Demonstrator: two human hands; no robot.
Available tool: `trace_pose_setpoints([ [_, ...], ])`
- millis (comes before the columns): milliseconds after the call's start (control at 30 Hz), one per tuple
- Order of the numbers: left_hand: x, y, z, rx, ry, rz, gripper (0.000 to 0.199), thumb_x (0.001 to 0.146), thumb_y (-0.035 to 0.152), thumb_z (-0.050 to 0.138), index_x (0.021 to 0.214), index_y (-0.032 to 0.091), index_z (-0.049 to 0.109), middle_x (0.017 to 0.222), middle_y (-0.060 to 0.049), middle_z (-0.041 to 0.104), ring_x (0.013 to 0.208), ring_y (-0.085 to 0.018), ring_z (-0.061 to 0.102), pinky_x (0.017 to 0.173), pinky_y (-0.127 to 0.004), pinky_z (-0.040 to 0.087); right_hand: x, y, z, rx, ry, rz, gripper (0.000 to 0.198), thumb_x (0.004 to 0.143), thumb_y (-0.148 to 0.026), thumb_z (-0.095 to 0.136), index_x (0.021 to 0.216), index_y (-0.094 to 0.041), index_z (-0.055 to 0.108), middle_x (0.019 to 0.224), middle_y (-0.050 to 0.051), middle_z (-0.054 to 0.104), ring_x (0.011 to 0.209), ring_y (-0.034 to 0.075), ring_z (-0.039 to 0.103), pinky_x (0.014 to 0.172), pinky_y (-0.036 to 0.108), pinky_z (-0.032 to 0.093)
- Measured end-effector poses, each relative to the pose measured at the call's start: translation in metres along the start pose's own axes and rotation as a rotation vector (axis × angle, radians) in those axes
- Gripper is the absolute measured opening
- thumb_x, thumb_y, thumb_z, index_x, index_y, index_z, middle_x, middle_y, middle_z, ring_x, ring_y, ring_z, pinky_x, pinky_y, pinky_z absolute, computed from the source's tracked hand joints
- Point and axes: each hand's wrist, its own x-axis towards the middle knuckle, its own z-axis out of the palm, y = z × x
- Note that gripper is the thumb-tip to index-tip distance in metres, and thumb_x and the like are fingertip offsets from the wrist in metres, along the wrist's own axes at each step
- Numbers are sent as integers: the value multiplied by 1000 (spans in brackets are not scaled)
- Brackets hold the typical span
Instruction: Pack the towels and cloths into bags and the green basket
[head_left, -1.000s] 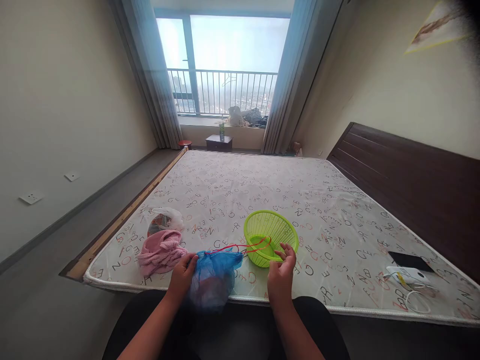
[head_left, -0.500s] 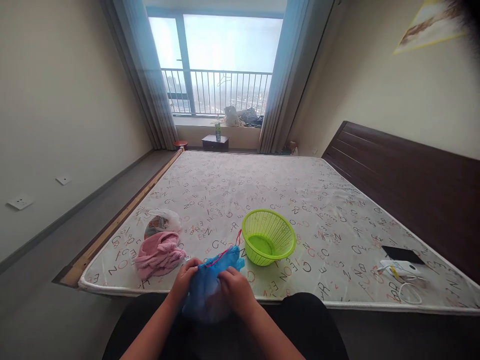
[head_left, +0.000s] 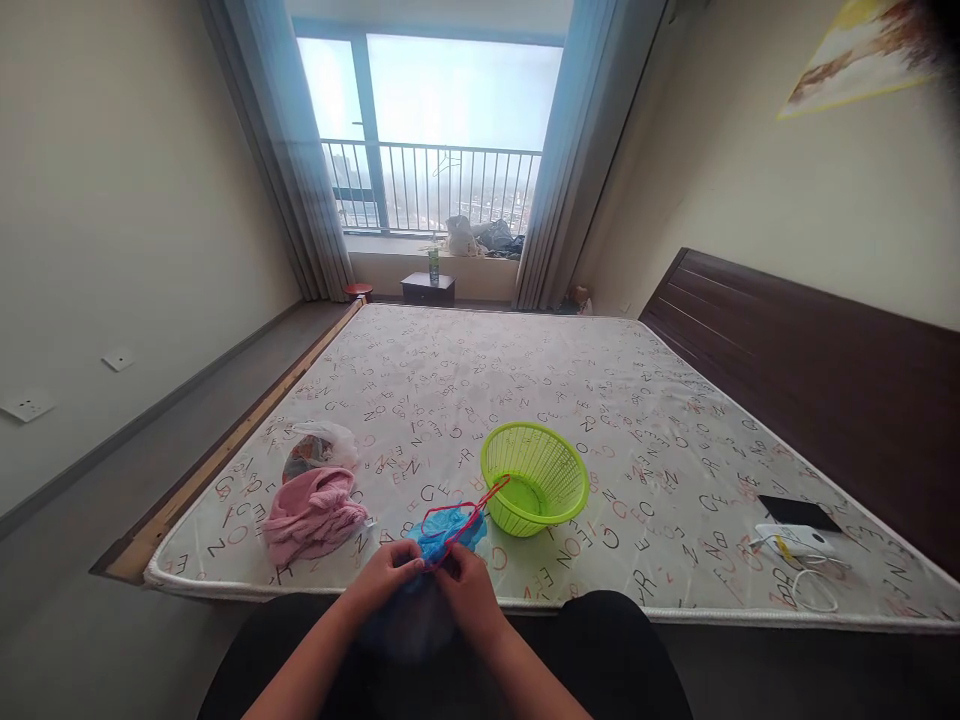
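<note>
I had the blue bag (head_left: 450,528) at the near edge of the mattress (head_left: 645,400), its gathered mouth pinched in the narrow grip of my left hand (head_left: 386,575) and right hand (head_left: 469,590). Its red cord (head_left: 491,492) looped over it and reached to the green basket (head_left: 559,465) just beyond. To the left, a pink cloth (head_left: 315,515) lay against a clear bag (head_left: 341,446).

Bright hazy window (head_left: 465,90), grey curtains (head_left: 281,150) either side; beige walls (head_left: 127,200), dark headboard (head_left: 795,340), grey floor (head_left: 60,620).
</note>
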Motion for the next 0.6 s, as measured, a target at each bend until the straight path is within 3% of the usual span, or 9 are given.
trace_pose_setpoints([
  [100,0,3,3,-17,-11,-7,41,70,55,77,87,18,70,77,-3,68,75,-19,61,69,-28,48,-1,-2,-4,-51,27,-33,8,79,-22,60,78,-20,68,79,2,69,77,20,62,72,29,47],
  [200,-1,6,0,20,61,-34,36,75,52,74,88,18,73,81,-5,71,80,-22,64,75,-31,50,1,1,-15,-69,111,-47,10,81,-23,59,75,-20,66,73,0,64,71,17,57,67,26,43],
  [267,0,5,-5,13,196,-33,36,75,54,74,83,18,73,82,-6,72,82,-23,65,78,-33,51,5,6,-23,1,187,-29,12,83,-28,60,77,-20,64,71,-1,62,67,16,55,63,25,43],
  [400,2,-1,-19,-97,598,-29,49,69,62,76,86,16,70,81,-6,71,81,-24,66,76,-35,53,13,10,-39,173,310,17,27,86,-44,63,91,-18,65,74,0,63,64,16,56,58,25,46],
  [500,3,-6,-29,-193,830,-67,56,69,66,73,94,16,67,87,-7,71,83,-25,68,77,-36,55,17,7,-45,259,303,15,39,84,-53,69,99,-17,66,80,2,66,68,17,59,59,25,48],
  [600,1,-7,-37,-147,983,-174,48,77,60,64,99,17,65,89,-7,71,81,-25,68,78,-40,55,18,5,-45,357,258,6,40,84,-54,70,97,-16,66,86,5,69,76,18,63,66,28,53],
])
